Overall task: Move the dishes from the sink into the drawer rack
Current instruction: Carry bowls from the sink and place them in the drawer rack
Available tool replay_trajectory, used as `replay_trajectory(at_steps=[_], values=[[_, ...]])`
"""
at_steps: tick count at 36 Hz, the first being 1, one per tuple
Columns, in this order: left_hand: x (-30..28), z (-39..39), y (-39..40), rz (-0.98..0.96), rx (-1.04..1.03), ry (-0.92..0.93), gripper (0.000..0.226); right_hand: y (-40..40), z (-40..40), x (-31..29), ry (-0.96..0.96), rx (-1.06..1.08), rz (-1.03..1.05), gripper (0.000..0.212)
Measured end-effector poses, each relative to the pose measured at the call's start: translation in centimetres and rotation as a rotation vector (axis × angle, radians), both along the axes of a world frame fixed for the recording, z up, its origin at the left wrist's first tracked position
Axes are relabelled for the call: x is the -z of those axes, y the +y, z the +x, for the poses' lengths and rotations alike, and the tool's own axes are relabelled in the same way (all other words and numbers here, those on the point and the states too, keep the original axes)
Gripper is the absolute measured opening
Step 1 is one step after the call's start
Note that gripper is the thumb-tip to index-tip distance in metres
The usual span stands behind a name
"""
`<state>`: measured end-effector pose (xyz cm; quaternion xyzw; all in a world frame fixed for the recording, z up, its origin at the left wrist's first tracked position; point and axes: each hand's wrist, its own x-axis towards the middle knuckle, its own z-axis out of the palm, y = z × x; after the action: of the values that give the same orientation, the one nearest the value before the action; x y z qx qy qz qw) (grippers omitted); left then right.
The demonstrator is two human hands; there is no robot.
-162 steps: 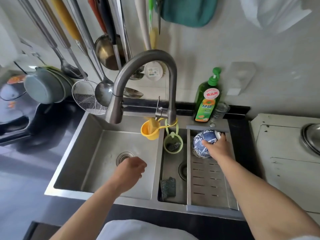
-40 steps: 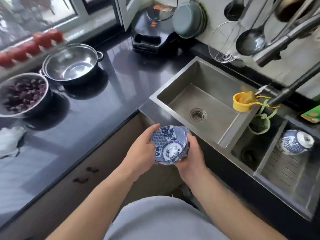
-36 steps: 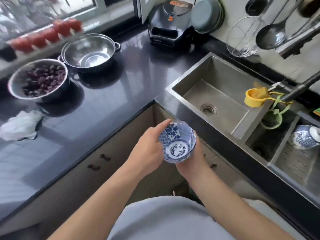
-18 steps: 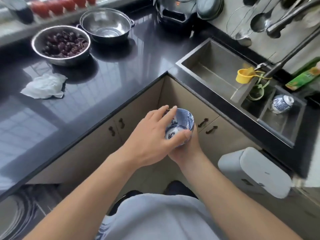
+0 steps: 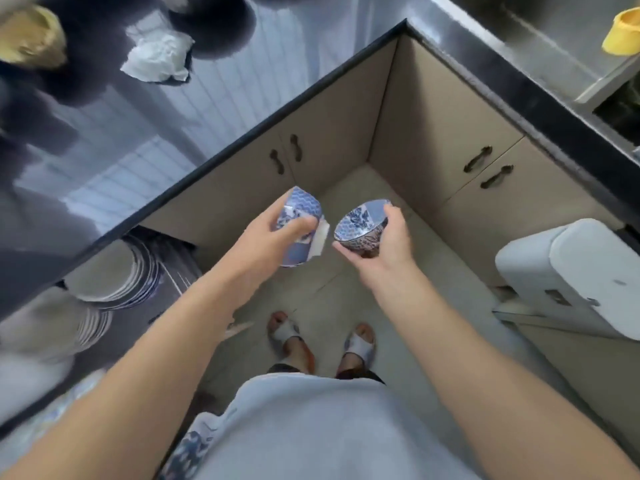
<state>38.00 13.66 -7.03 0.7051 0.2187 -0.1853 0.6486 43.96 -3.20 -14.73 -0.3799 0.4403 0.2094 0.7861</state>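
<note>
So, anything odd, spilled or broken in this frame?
Nothing broken or spilled. Each hand holds one blue-and-white bowl: the left hand grips a bowl tipped on its side, the right hand holds a bowl tilted too. The one stray item is a crumpled white tissue on the dark counter.

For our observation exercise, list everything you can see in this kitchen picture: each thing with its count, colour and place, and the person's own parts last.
Blue-and-white patterned ceramic bowls: two, one in each hand, left, right.
Stacked white plates in the open drawer rack: several, lower left under the counter.
Glossy black countertop: one, upper left.
Crumpled white paper: one, on the countertop.
Steel sink: one, upper right.
Yellow plastic cup: one, at the sink.
Beige cabinet doors: several, dark handles.
White plastic bin: one, right.
Left hand: grips a bowl.
Right hand: grips a bowl.
Feet in white slippers: two, on the floor.
</note>
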Motion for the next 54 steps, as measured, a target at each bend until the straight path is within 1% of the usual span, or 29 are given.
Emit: replay_trajectory(at_steps=[2, 4, 6, 8, 11, 14, 15, 17, 19, 21, 23, 26, 29, 30, 32, 36, 39, 41, 44, 46, 50, 54], values=[[0.4, -3.2, 3.1, -0.179, -0.204, 0.098, 0.038, 0.7, -2.1, 0.4, 0.019, -0.060, 0.018, 0.039], [0.7, -5.6, 6.1, -0.333, -0.374, 0.169, 0.027, 1.6, -3.4, 0.2, 0.013, -0.121, 0.033, 0.036], [1.0, -7.8, 9.3, -0.408, -0.476, 0.185, 0.030, 3.4, -4.7, -0.3, 0.011, -0.183, 0.040, 0.033], [1.6, -9.4, 12.3, -0.411, -0.519, 0.184, 0.036, 5.6, -5.6, -0.4, 0.006, -0.215, 0.022, 0.032], [2.9, -11.0, 16.2, -0.348, -0.532, 0.198, 0.036, 9.0, -7.0, -0.7, -0.017, -0.275, -0.002, 0.032], [4.7, -12.9, 20.5, -0.318, -0.507, 0.223, 0.047, 13.2, -9.2, -0.6, -0.008, -0.323, -0.035, 0.032], [5.4, -13.6, 22.5, -0.328, -0.502, 0.233, 0.045, 15.1, -9.9, -0.5, -0.009, -0.342, -0.056, 0.033], [6.7, -14.4, 25.2, -0.330, -0.482, 0.254, 0.034, 17.4, -11.2, -0.3, -0.010, -0.365, -0.074, 0.034], [8.2, -15.9, 28.9, -0.334, -0.437, 0.322, 0.024, 20.8, -13.2, 0.0, 0.013, -0.392, -0.115, 0.035], [10.0, -17.7, 32.7, -0.309, -0.394, 0.393, 0.020, 23.7, -15.4, 0.3, 0.027, -0.443, -0.178, 0.034], [11.8, -19.5, 36.9, -0.310, -0.349, 0.471, 0.022, 27.2, -17.0, 1.2, 0.038, -0.510, -0.246, 0.031], [14.4, -21.4, 40.2, -0.311, -0.317, 0.577, 0.023, 30.3, -18.4, 2.4, 0.056, -0.631, -0.285, 0.029], [16.9, -23.2, 41.6, -0.318, -0.360, 0.634, 0.010, 33.2, -20.0, 3.9, 0.117, -0.756, -0.282, 0.032], [17.8, -24.0, 42.0, -0.307, -0.383, 0.640, 0.009, 34.2, -20.7, 4.5, 0.152, -0.798, -0.285, 0.032], [19.8, -25.6, 42.4, -0.293, -0.404, 0.644, 0.017, 36.0, -21.8, 5.6, 0.202, -0.861, -0.285, 0.030], [23.7, -28.9, 43.2, -0.279, -0.384, 0.666, 0.033, 39.3, -23.2, 8.3, 0.268, -0.917, -0.303, 0.023], [26.0, -30.5, 43.0, -0.240, -0.431, 0.668, 0.038, 40.7, -23.4, 10.4, 0.279, -0.941, -0.316, 0.031], [27.4, -31.3, 42.5, -0.212, -0.499, 0.661, 0.043, 41.0, -23.6, 11.5, 0.280, -0.959, -0.348, 0.036], [28.8, -32.0, 41.8, -0.175, -0.595, 0.632, 0.062, 41.2, -24.2, 12.8, 0.291, -0.968, -0.376, 0.040], [29.6, -31.9, 41.4, -0.191, -0.644, 0.613, 0.072, 41.3, -24.7, 13.4, 0.295, -0.972, -0.378, 0.038], [30.9, -31.5, 40.6, -0.213, -0.736, 0.617, 0.074, 41.4, -25.8, 14.1, 0.305, -0.985, -0.380, 0.035], [32.3, -31.6, 40.1, -0.137, -0.769, 0.609, 0.068, 41.3, -26.7, 14.9, 0.319, -0.982, -0.366, 0.034]])
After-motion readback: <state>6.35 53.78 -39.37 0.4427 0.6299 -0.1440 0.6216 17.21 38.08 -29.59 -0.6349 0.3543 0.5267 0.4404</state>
